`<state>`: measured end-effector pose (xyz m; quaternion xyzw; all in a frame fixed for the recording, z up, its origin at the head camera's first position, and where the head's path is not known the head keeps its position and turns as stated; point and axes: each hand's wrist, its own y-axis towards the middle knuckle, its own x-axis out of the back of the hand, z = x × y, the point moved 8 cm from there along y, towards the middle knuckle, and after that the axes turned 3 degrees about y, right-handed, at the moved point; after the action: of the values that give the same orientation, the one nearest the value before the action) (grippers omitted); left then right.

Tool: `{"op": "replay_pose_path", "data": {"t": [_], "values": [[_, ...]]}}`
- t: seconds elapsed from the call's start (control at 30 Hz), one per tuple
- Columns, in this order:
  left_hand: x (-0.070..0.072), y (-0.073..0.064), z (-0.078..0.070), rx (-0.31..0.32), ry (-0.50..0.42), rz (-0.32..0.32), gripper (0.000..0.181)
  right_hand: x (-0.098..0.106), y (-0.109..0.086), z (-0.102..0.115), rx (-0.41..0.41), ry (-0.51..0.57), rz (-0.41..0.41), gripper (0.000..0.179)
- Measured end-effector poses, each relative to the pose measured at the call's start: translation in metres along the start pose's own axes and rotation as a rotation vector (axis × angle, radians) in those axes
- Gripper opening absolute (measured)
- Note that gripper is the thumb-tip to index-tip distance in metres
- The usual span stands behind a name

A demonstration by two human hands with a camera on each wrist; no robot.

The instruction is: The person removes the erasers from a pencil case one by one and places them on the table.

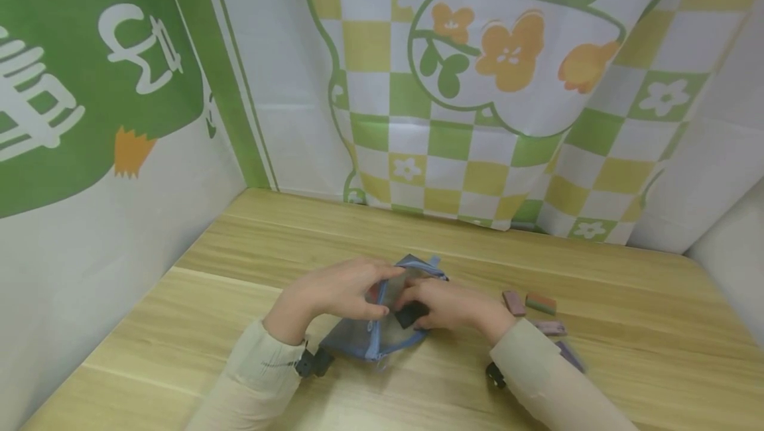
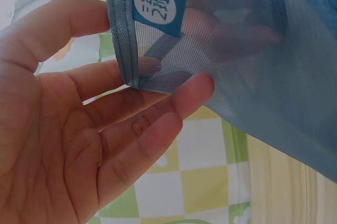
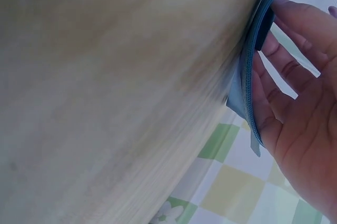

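Note:
A blue-grey mesh zip pouch point(image 1: 352, 338) lies on the table with its zipped mouth spread. My left hand point(image 1: 343, 288) holds the pouch by its edge. In the left wrist view, a blue label point(image 2: 160, 7) is sewn near that edge, and the fingertips point(image 2: 195, 95) lie along the mesh. My right hand point(image 1: 447, 305) reaches into the mouth, its thumb and fingers gripping a small dark block point(image 1: 410, 313). From the right wrist, the blue zipper point(image 3: 246, 76) curves past the fingers, and the dark block point(image 3: 265, 31) is partly hidden behind the zipper.
Right of the pouch lie several small blocks: a mauve one point(image 1: 513, 303), an orange-and-green one point(image 1: 540, 303), a pinkish one point(image 1: 550, 328) and a purple one point(image 1: 570, 356) partly behind the right sleeve. A patterned curtain point(image 1: 459, 152) hangs at the wooden table's point(image 1: 209, 239) back edge.

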<state>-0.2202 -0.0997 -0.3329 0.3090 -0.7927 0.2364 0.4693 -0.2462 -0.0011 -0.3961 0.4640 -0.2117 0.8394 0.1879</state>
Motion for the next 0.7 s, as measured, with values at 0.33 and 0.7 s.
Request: {"op": "replay_pose_path", "data": {"t": [0.33,0.7], "values": [[-0.001,0.0011,-0.0005,-0.008,-0.009,0.006,0.066,-0.0007,0.0022,-0.0021,-0.008,0.03,-0.004,0.033],[-0.0022,0.0008,-0.0008,-0.001,-0.007,0.012,0.066,-0.0009,0.0024,0.0016,0.003,0.037,0.002,0.032]]}}
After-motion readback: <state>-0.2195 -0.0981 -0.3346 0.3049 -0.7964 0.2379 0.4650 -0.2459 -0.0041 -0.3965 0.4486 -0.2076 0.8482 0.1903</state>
